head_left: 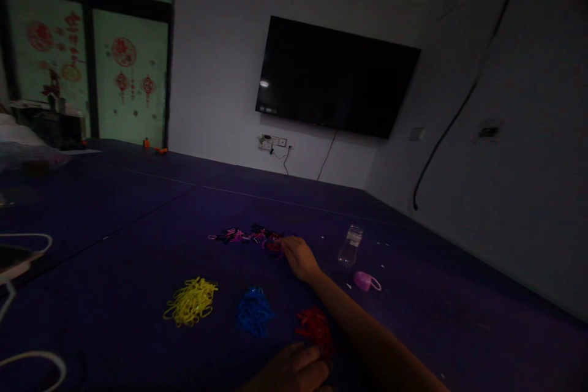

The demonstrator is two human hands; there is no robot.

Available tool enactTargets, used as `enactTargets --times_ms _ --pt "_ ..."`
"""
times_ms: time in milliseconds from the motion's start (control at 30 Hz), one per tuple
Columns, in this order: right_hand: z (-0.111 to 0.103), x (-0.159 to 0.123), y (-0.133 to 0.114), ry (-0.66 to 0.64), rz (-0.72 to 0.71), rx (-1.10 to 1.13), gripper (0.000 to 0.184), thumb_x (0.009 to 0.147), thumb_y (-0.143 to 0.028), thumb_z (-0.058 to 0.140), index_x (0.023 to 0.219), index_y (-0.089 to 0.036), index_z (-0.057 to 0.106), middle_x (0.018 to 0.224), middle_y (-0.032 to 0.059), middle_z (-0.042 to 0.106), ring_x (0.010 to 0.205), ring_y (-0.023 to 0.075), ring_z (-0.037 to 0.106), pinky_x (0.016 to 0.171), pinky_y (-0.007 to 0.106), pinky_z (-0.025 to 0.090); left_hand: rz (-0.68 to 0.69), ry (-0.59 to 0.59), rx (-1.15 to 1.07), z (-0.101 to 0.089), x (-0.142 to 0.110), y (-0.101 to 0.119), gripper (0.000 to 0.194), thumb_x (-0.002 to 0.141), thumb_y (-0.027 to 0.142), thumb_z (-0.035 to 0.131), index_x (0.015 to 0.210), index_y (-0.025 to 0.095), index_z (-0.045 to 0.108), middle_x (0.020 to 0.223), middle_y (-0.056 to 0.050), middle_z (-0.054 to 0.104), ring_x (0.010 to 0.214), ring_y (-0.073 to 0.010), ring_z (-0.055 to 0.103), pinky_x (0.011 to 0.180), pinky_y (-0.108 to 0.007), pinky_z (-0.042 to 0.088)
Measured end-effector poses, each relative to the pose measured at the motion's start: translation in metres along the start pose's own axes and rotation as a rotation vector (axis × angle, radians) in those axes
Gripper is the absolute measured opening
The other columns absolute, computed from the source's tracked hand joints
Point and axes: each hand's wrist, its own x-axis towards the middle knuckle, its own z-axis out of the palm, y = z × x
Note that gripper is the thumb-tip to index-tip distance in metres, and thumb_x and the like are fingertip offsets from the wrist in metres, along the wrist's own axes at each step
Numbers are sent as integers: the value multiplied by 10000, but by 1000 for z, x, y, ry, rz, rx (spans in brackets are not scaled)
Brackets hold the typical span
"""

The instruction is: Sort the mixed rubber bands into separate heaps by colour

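Note:
My right hand (299, 257) reaches forward to a mixed pile of dark, pink and red rubber bands (234, 234). Its fingers are pressed together at the pile's right end, over some reddish bands (272, 247); what they pinch is too dim to make out. Close to me, my left hand (294, 370) has its fingers curled at the lower edge of a pile of red rubber bands (316, 326). Whether it grips any is hidden. A blue pile of rubber bands (255, 312) lies left of the red one, and a yellow pile (192, 302) farther left.
Right of my right forearm lie a clear bottle (350, 247) and a pink rounded case with a loop (362, 281). White cables (34, 355) and a pale-edged device (16, 263) are at the left edge. Small white scraps dot the purple surface (138, 208).

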Motion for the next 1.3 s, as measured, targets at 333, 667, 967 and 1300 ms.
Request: enactTargets --times_ms 333,667,967,1300 --pt "-1 1 -5 -106 -23 -191 324 940 -234 315 1013 -196 629 972 72 646 951 186 549 845 335 353 -1 -53 18 0 -1 1 168 900 352 523 944 207 596 951 28 650 925 -114 560 794 -204 431" --pt "1 2 -7 -199 -86 -233 280 930 -265 368 1087 -245 600 1065 64 606 1039 192 505 900 373 331 14 -85 25 3 -2 0 177 905 344 514 969 202 598 941 12 644 948 -119 550 823 -195 418" --pt "7 4 2 -174 -75 -174 275 905 -210 392 1008 -202 647 1047 73 619 1000 192 534 869 355 382 5 -124 18 -5 1 2 162 893 335 537 928 188 595 977 6 643 943 -129 547 831 -208 412" --pt "10 4 6 -106 -75 -124 284 912 -206 370 982 -187 645 1089 82 603 981 187 537 849 339 408 -7 -132 12 -1 -1 3 139 895 318 537 921 197 603 966 15 650 953 -132 549 837 -212 413"
